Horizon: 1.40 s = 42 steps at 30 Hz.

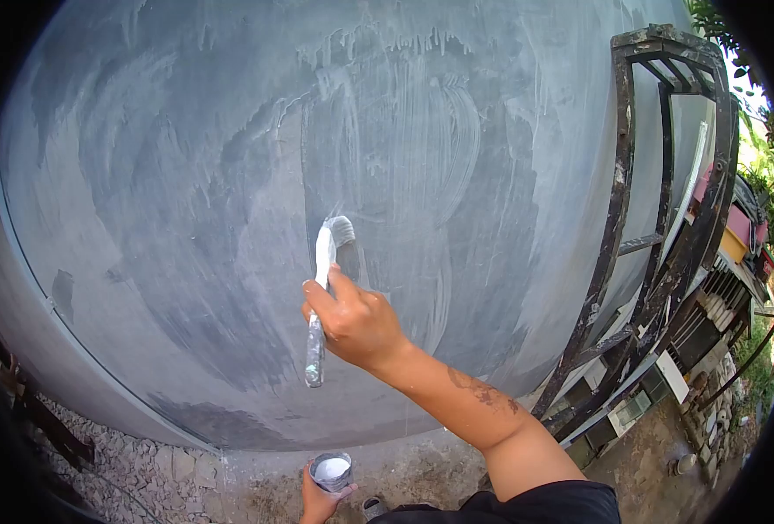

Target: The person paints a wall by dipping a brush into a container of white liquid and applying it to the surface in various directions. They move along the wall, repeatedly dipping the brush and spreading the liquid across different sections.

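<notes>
My right hand (352, 319) is closed around the handle of a paintbrush (324, 253) coated with white paint. Its bristles touch the grey wall (256, 218), where wet, pale streaks run up and down. Lower down, my left hand (321, 505) holds a small cup (331, 472) with white paint inside, its fingers wrapped round the side. The cup is upright, below the wall's bottom edge.
A dark, paint-spotted metal frame (618, 210) leans at the right of the wall. Broken stones (160, 472) cover the ground at the lower left. Stacked items, a small cup-like object (684, 464) and greenery lie at the far right.
</notes>
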Each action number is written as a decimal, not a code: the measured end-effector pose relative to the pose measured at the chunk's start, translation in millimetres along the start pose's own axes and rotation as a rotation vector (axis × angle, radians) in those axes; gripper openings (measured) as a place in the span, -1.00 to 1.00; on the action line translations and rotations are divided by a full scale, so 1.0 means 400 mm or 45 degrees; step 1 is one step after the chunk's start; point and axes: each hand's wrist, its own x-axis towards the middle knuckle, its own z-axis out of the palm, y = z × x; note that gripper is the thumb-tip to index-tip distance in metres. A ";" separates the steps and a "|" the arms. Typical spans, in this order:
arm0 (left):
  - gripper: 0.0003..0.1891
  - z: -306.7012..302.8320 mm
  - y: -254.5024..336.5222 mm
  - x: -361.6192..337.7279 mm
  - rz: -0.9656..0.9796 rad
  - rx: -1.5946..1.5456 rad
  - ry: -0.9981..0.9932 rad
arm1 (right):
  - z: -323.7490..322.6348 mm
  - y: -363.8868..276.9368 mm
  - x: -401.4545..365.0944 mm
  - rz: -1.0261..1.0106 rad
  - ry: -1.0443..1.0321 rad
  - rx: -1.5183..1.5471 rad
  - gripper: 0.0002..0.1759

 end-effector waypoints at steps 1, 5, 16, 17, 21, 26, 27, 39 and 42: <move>-0.05 0.000 0.012 -0.009 -0.024 -0.108 0.027 | -0.007 -0.013 0.027 -0.004 0.016 0.085 -0.81; -0.03 -0.007 0.012 -0.032 0.151 -0.101 0.130 | -0.025 -0.018 -0.042 0.006 0.023 0.215 -0.76; -0.03 0.018 -0.079 -0.051 0.057 0.074 0.042 | -0.201 -0.055 -1.398 1.456 -1.545 0.184 -0.65; -0.02 0.030 -0.089 -0.039 0.032 0.159 -0.014 | -0.259 -0.068 -1.521 1.530 -1.744 0.118 -0.63; 0.02 0.194 0.036 0.004 0.264 0.510 -0.414 | -0.530 -0.183 -1.676 2.014 -1.766 0.044 -0.61; 0.02 0.432 -0.104 0.100 0.331 0.371 -1.006 | -0.735 -0.335 -1.728 2.510 -1.208 -0.259 -0.63; 0.03 0.491 -0.115 0.096 0.329 0.370 -1.150 | -0.749 -0.378 -1.779 2.659 -1.044 -0.307 -0.65; 0.05 0.997 -0.171 -0.168 0.394 0.190 -2.231 | -0.823 -1.001 -1.692 3.227 -0.019 -0.702 -0.73; 0.05 1.019 -0.162 -0.210 0.398 0.162 -2.275 | -0.772 -1.091 -1.701 3.353 0.072 -0.676 -0.71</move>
